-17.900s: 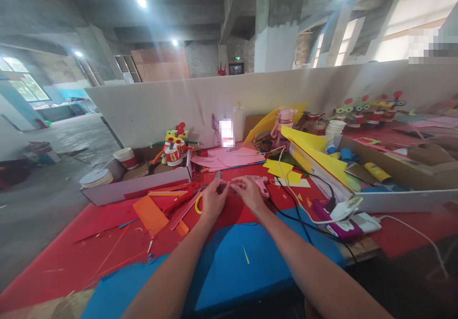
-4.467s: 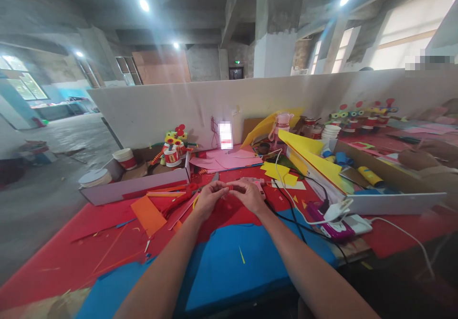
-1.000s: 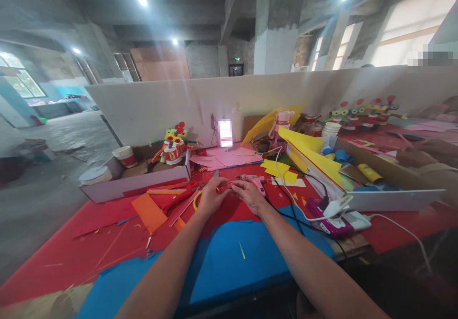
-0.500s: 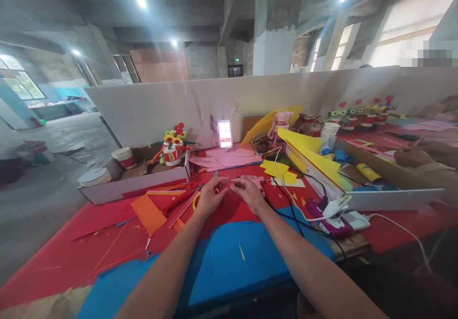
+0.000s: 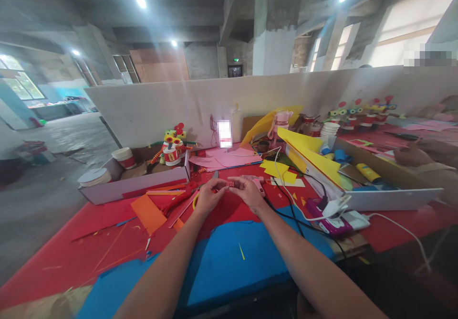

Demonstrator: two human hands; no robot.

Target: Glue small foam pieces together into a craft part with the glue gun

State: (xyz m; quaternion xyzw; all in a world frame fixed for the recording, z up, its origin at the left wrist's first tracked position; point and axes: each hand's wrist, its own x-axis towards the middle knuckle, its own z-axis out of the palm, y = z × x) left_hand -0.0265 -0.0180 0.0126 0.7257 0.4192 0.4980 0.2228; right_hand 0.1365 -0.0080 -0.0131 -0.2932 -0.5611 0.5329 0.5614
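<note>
A small red pleated piece (image 5: pixel 230 184), seemingly paper, is held above the table midway between the two hands, its folds showing as pale and red stripes. The left hand (image 5: pixel 210 196) pinches one end with thumb and fingers, and the right hand (image 5: pixel 249 194) grips the other in the same way, so the tips nearly meet around it. Just behind the right hand lies a pink glue gun (image 5: pixel 258 183), partly hidden by it. A yellow loop (image 5: pixel 195 201) peeks out beside the left wrist, and a grey blade (image 5: pixel 215 174) points away just beyond the left knuckles. Further to the left of that hand are red-handled scissors (image 5: pixel 179 199), thin orange strips (image 5: pixel 166 192) and an orange sheet (image 5: pixel 148 214). Under the forearms spreads a blue sheet (image 5: pixel 246 271) bearing a narrow yellow sliver (image 5: pixel 242 251). Straight ahead of the hands are pink sheets (image 5: pixel 229 157); ahead and to the right, yellow slips (image 5: pixel 281 170) overlap. Beyond the left hand stands a shallow box (image 5: pixel 110 194) with white cups (image 5: pixel 124 157) and a paper figure (image 5: pixel 171 152). Well to the right of the right hand, a purple power strip (image 5: pixel 324 217) sits before a second box (image 5: pixel 397 200) containing blue and yellow rolls (image 5: pixel 368 172). Farther off on that side, more figures (image 5: pixel 358 111) stand in a row, somewhat blurred.
</note>
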